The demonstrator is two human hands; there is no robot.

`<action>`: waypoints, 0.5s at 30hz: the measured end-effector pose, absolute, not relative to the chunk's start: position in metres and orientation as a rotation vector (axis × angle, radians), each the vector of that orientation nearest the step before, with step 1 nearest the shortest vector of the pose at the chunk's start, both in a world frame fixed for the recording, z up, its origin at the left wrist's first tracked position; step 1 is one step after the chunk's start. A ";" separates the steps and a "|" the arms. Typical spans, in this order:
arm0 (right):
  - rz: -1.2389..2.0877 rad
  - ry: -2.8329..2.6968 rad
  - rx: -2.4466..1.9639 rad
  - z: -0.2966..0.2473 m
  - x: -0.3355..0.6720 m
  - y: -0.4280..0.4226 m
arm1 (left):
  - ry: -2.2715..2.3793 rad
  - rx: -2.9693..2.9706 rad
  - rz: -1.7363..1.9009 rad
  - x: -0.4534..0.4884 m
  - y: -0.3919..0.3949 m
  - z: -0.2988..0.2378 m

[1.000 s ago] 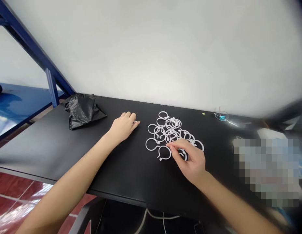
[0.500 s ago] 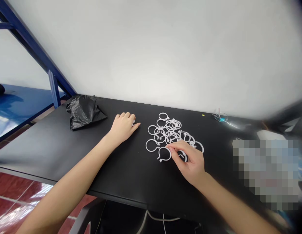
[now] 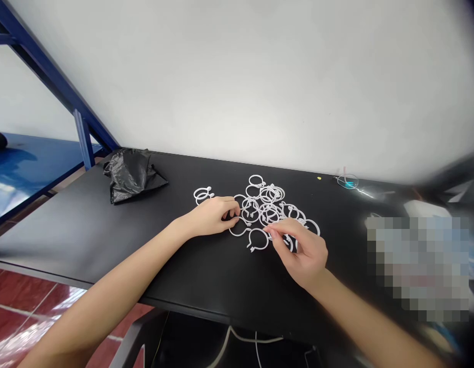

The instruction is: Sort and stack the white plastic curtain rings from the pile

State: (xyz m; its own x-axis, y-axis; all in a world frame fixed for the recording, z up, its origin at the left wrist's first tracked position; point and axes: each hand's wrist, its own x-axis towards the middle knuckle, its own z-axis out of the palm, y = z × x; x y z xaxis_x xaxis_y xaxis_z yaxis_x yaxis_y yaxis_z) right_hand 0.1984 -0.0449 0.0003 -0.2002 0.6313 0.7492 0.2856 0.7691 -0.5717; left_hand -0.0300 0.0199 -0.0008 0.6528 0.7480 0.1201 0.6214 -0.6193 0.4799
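Note:
A heap of several white plastic rings (image 3: 268, 204) lies on a black table (image 3: 87, 225). Two joined white rings (image 3: 202, 194) sit apart to the left of the heap. My left hand (image 3: 213, 216) rests at the heap's left edge, fingers curled, pinching one white ring (image 3: 238, 228). My right hand (image 3: 304, 249) is at the heap's near side with thumb and fingers pinched on another white ring (image 3: 288, 239). A single ring (image 3: 257, 239) lies between the two hands.
A crumpled black plastic bag (image 3: 130, 173) lies at the table's back left. A small clear object with a blue tint (image 3: 347, 181) sits at the back right by the wall. A blue metal frame (image 3: 49, 76) stands to the left. A blurred patch covers the right side.
My left hand has moved right from its place on the table to the heap, leaving two joined rings behind where it was. My right hand shifted slightly and stays on the heap.

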 end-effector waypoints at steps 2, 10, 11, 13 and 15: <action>0.362 -1.794 -0.707 0.000 0.198 -0.045 | 1.068 2.468 0.440 -0.031 0.021 -0.001; 0.349 -1.815 -0.751 0.002 0.198 -0.044 | 0.913 2.279 0.641 -0.029 0.015 0.013; 0.346 -1.830 -0.756 0.002 0.197 -0.043 | 0.896 2.248 0.682 -0.027 0.013 0.014; 0.339 -1.863 -0.761 0.002 0.197 -0.044 | 0.875 2.209 0.747 -0.024 0.009 0.015; 0.342 -1.871 -0.777 0.001 0.196 -0.044 | 0.859 2.189 0.790 -0.021 0.005 0.015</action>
State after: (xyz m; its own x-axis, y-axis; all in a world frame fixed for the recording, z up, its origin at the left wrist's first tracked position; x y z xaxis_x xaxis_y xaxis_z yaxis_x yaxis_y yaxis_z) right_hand 0.1961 -0.0442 0.0010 -0.2559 0.6521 0.7137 0.3574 0.7497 -0.5569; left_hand -0.0211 0.0045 0.0155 0.6037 0.7423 0.2906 0.3516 -0.5751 0.7387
